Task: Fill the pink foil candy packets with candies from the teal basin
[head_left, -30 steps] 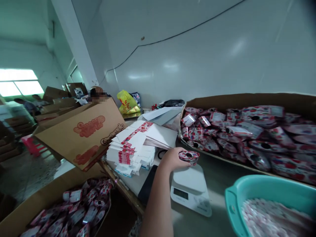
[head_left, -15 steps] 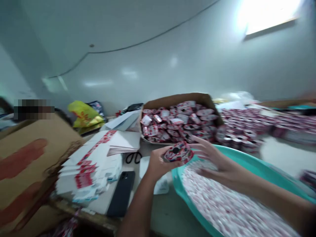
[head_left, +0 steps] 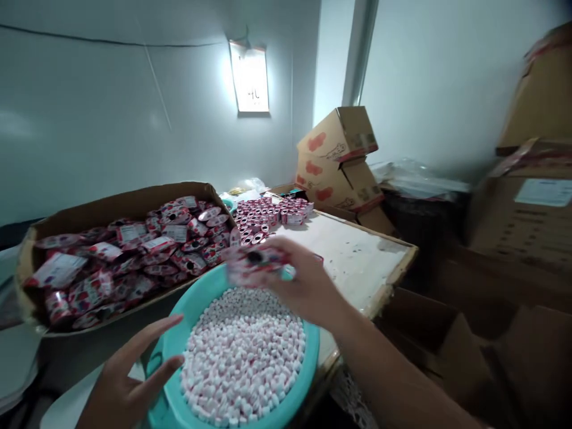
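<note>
My right hand (head_left: pixel 297 277) is closed around a small red-and-pink printed box (head_left: pixel 257 262) with a dark round hole in its face; motion blurs it. It is held above the far rim of a turquoise basin (head_left: pixel 311 357). Small white and pinkish pellets (head_left: pixel 245 351) fill much of the basin. At the basin's near left rim, my left hand (head_left: pixel 134 369) has thumb and fingers apart with nothing between them. Left of the basin, a cardboard carton (head_left: pixel 179 190) is heaped with similar printed boxes (head_left: pixel 147 244).
Rows of printed boxes (head_left: pixel 263 217) stand on the pale table (head_left: pixel 344 250) beyond the basin. Stacked brown cartons (head_left: pixel 335 161) lean at the table's far end. Open cartons (head_left: pixel 447 339) lie at lower right, below the table edge. A lit panel (head_left: pixel 249 77) hangs on the wall.
The view has swung right. The printed box has passed from my left hand to my right hand, which holds it over the basin's far side. My left hand is now empty and open.
</note>
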`<act>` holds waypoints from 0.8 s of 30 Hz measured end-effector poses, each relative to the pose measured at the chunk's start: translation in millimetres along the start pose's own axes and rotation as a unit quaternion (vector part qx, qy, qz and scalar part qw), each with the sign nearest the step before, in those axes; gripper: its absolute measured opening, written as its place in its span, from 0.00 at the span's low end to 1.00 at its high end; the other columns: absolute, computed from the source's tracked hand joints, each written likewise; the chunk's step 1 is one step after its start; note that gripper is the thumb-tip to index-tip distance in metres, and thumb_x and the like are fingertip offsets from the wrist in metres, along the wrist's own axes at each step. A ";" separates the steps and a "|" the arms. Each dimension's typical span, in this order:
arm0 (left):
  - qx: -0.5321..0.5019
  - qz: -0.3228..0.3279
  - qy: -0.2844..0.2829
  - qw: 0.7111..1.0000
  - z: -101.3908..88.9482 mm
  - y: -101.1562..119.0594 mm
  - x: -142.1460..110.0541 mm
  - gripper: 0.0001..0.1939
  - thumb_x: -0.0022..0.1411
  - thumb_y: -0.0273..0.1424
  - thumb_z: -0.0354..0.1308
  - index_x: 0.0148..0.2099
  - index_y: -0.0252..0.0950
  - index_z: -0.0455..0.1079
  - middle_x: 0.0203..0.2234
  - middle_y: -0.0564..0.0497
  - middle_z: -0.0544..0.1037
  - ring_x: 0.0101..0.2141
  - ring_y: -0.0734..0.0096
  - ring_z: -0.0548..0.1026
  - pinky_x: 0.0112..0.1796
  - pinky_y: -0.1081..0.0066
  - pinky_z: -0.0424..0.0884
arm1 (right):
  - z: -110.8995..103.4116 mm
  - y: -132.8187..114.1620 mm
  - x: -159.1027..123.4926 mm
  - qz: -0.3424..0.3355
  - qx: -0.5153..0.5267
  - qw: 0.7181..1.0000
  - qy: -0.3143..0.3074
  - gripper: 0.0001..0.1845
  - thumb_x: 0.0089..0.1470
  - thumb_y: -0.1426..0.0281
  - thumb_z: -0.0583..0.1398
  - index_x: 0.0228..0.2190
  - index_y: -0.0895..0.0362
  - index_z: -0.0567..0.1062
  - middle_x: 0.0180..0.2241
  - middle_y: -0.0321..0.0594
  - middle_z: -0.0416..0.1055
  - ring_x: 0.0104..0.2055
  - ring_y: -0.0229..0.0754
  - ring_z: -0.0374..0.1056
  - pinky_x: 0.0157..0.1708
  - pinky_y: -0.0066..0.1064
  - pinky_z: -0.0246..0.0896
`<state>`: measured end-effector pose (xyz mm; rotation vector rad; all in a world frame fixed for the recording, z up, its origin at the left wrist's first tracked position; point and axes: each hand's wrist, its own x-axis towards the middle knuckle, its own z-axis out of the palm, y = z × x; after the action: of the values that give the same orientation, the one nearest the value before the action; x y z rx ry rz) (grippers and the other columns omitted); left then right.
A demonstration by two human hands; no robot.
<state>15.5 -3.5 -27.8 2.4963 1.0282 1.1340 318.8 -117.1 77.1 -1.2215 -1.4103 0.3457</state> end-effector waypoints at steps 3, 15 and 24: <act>-0.007 0.034 -0.085 0.996 6.5 -1.6 4.5 0.17 0.57 0.48 0.64 0.45 0.47 0.79 0.46 0.51 0.82 0.48 0.60 0.80 0.49 0.68 0.76 | -68.6 39.6 -17.1 0.054 -0.079 0.991 0.098 0.20 0.48 0.60 0.67 0.41 0.55 0.72 0.36 0.39 0.76 0.36 0.43 0.72 0.36 0.34 0.69; -0.088 -0.067 -0.054 0.992 11.1 5.2 0.7 0.19 0.57 0.51 0.62 0.40 0.44 0.80 0.45 0.50 0.82 0.48 0.57 0.79 0.45 0.70 0.78 | -106.2 201.8 -60.6 0.201 -0.180 0.957 0.108 0.18 0.33 0.69 0.67 0.33 0.56 0.79 0.58 0.52 0.62 0.64 0.59 0.56 0.63 0.47 0.51; -0.077 -0.083 -0.051 0.992 18.5 -13.8 -6.5 0.18 0.56 0.51 0.63 0.42 0.46 0.80 0.45 0.51 0.82 0.48 0.58 0.79 0.43 0.73 0.79 | -88.6 244.4 -14.2 0.182 -0.091 0.976 0.078 0.44 0.35 0.67 0.71 0.56 0.53 0.68 0.53 0.46 0.72 0.53 0.52 0.71 0.54 0.45 0.65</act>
<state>18.9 3.9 -50.3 2.2754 1.0557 0.9871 503.9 -66.8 -98.9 -1.6272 -1.0984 0.3682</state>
